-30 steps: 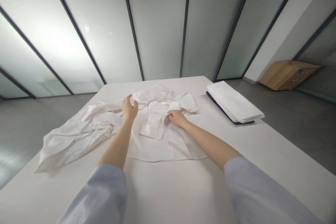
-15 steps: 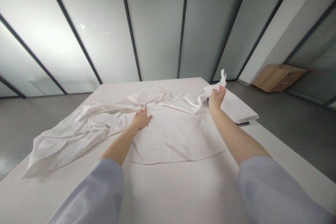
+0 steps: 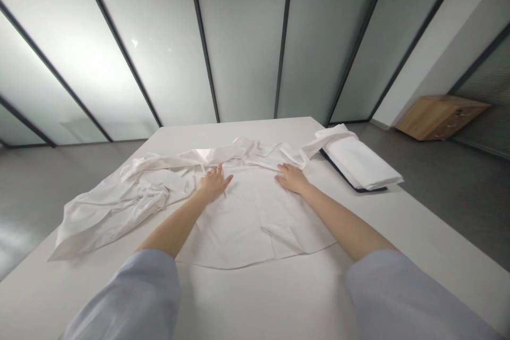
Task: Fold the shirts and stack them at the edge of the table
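A white garment, which looks like a shirt, lies spread over the table with its hem toward me. My left hand rests on it left of the middle, fingers spread and holding nothing. On the right, my right hand lies on the same cloth with its fingers stretched out. Beyond both hands the fabric is bunched in folds. A crumpled part reaches out to the left, while a sleeve-like strip runs right onto a folded white stack.
The folded white cloth sits on a dark flat item at the table's right edge. The white table extends toward me. Frosted glass panels stand behind it, and a wooden cabinet is on the floor at right.
My right hand has let go of the raised strip of cloth and moved left, down onto the garment. That strip now lies over the folded stack. The near hem has shifted toward me.
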Demonstrator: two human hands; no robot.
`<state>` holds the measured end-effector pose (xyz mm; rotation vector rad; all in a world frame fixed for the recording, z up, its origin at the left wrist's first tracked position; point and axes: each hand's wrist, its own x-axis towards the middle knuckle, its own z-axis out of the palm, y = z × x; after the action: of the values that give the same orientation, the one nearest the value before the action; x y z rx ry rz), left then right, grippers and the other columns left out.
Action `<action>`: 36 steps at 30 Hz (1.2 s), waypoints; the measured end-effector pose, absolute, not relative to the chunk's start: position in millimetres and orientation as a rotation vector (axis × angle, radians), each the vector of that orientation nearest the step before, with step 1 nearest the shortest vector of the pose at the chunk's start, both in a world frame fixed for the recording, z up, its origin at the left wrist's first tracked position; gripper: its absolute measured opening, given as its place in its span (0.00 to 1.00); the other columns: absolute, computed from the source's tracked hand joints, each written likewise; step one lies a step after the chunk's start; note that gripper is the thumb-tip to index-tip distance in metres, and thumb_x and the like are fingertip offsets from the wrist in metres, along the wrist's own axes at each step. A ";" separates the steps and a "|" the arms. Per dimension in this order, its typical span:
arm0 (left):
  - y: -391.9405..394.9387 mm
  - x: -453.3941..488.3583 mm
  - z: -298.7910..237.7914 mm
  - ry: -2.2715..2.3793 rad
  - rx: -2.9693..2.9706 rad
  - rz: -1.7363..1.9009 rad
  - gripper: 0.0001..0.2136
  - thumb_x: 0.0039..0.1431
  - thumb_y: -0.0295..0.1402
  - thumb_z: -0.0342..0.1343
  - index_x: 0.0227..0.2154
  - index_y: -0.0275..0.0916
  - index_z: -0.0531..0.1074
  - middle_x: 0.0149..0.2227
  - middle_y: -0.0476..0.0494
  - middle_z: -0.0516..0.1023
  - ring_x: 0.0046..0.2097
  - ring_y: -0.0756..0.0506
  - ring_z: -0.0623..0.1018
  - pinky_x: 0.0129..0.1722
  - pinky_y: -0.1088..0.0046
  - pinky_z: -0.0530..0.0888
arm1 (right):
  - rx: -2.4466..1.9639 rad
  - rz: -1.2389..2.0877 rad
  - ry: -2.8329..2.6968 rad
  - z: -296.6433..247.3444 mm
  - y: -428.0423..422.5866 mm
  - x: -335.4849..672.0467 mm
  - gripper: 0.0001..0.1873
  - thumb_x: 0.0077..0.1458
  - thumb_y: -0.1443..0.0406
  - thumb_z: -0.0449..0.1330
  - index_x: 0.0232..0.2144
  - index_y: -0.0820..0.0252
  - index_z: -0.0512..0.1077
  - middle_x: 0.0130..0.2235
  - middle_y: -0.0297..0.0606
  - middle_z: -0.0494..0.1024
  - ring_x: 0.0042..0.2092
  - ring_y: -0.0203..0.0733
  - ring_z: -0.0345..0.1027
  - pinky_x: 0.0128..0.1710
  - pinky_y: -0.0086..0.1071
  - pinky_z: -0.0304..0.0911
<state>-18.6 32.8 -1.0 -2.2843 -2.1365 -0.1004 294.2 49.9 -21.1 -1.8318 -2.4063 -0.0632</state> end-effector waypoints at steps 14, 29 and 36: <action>75.3 43.2 30.3 -1.667 -2.658 0.062 0.14 0.57 0.35 0.50 0.41 0.39 0.76 0.42 0.39 0.80 0.47 0.40 0.78 0.48 0.65 0.72 | -1.815 0.151 -2.564 12.6 49.0 278.3 0.16 0.58 0.59 0.53 0.40 0.60 0.77 0.45 0.47 0.79 0.44 0.48 0.73 0.38 0.32 0.61; 139.7 12.4 12.6 -2.082 -2.469 -0.518 0.17 0.57 0.29 0.45 0.45 0.40 0.75 0.44 0.42 0.80 0.48 0.43 0.77 0.48 0.69 0.72 | -1.814 0.291 -2.330 -1.3 82.4 276.7 0.17 0.58 0.62 0.52 0.47 0.60 0.73 0.44 0.43 0.79 0.43 0.45 0.72 0.40 0.31 0.61; 108.5 -7.4 -13.1 -1.978 -2.485 -0.533 0.22 0.59 0.33 0.46 0.55 0.35 0.69 0.58 0.40 0.71 0.57 0.41 0.70 0.59 0.66 0.65 | -1.819 0.238 -2.169 8.7 136.2 259.8 0.30 0.59 0.61 0.50 0.63 0.61 0.58 0.63 0.47 0.62 0.63 0.50 0.54 0.56 0.38 0.55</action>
<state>-7.4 108.5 -13.1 -2.4853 -1.9781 -0.5333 259.8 136.2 8.7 -1.8187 -2.1692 0.2383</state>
